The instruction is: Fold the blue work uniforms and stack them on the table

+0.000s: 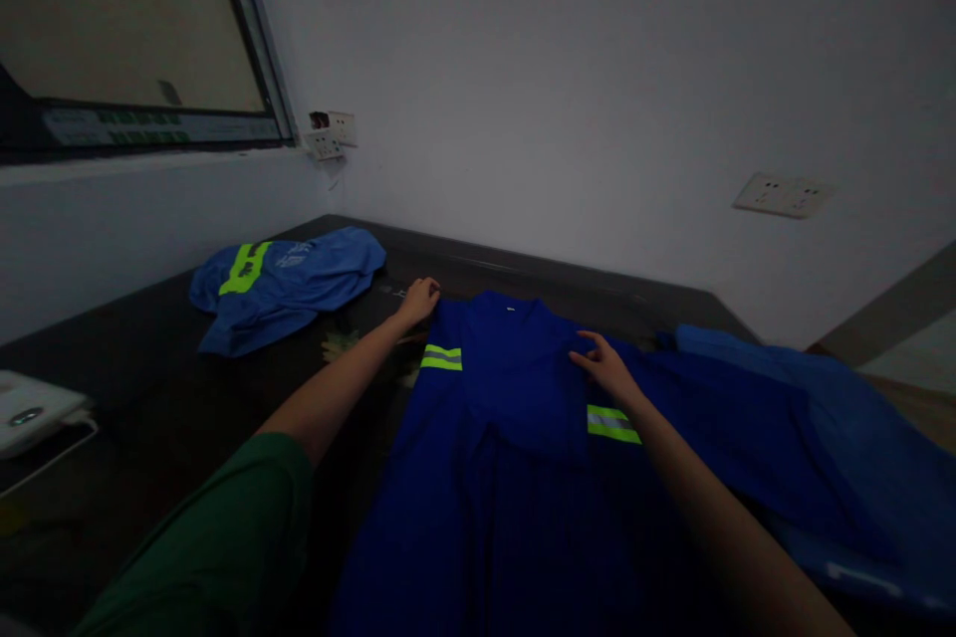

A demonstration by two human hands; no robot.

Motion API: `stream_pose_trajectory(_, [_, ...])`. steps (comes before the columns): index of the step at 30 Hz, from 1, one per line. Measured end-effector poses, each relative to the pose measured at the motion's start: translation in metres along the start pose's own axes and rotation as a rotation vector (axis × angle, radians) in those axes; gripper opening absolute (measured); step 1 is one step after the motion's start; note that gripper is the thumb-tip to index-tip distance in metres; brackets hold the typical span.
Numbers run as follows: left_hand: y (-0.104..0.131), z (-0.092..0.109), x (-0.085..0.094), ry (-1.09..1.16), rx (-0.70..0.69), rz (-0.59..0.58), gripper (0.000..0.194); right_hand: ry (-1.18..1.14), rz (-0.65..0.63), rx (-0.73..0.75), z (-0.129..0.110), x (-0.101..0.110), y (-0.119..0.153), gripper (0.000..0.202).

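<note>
A dark blue garment (523,378) with yellow-green and silver bands lies spread on the dark table (149,398), its collar toward the wall. My left hand (420,299) is at its upper left shoulder, fingers pinched together at the cloth edge. Over the right shoulder is my right hand (599,361), its thumb and index finger apart, touching or just above the cloth; nothing shows between them. The lower part of the garment is in deep shadow.
A lighter blue garment (299,284) with a yellow-green band lies crumpled at the back left. More blue cloth (843,418) covers the right side. A white device (37,408) with a cable sits at the left edge. Behind is a wall with sockets (784,195).
</note>
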State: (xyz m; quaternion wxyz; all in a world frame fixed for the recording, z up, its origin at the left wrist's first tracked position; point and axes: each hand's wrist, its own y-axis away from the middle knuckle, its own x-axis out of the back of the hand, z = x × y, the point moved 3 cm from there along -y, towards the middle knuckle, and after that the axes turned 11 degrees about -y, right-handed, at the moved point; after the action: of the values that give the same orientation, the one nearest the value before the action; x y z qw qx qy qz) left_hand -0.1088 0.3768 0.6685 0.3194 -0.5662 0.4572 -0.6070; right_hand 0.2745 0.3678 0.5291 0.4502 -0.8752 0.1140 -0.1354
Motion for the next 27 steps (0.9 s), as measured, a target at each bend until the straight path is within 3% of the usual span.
stream_pose_trajectory(5, [0.008,-0.001,-0.004,-0.007,0.003,-0.107,0.02,0.029,-0.238,0.166,-0.014,-0.007,0.016,0.028])
stream_pose_trajectory(7, [0.011,0.002,-0.005,-0.031,0.011,-0.121,0.017,0.043,-0.255,0.203,-0.022,-0.002,0.018,0.02])
stream_pose_trajectory(11, [0.018,0.012,-0.006,-0.083,0.056,-0.12,0.017,0.094,-0.103,0.295,-0.034,0.015,0.013,0.021])
stream_pose_trajectory(15, [0.028,0.024,-0.001,-0.12,0.105,-0.079,0.022,0.27,-0.055,0.224,-0.029,0.01,0.017,0.023])
stream_pose_trajectory(18, [0.034,0.03,0.011,-0.127,0.161,-0.058,0.031,0.486,-0.01,0.183,-0.024,0.004,0.025,0.025])
stream_pose_trajectory(21, [0.04,0.029,0.032,-0.147,0.203,-0.094,0.034,0.615,0.087,0.274,-0.041,0.0,0.026,0.024])
stream_pose_trajectory(24, [0.059,0.03,0.054,-0.179,0.197,-0.227,0.029,0.594,0.013,0.385,-0.077,-0.022,0.011,0.021])
stream_pose_trajectory(27, [0.098,0.042,0.07,-0.195,0.143,-0.385,0.033,0.55,-0.168,0.39,-0.118,-0.073,-0.014,0.021])
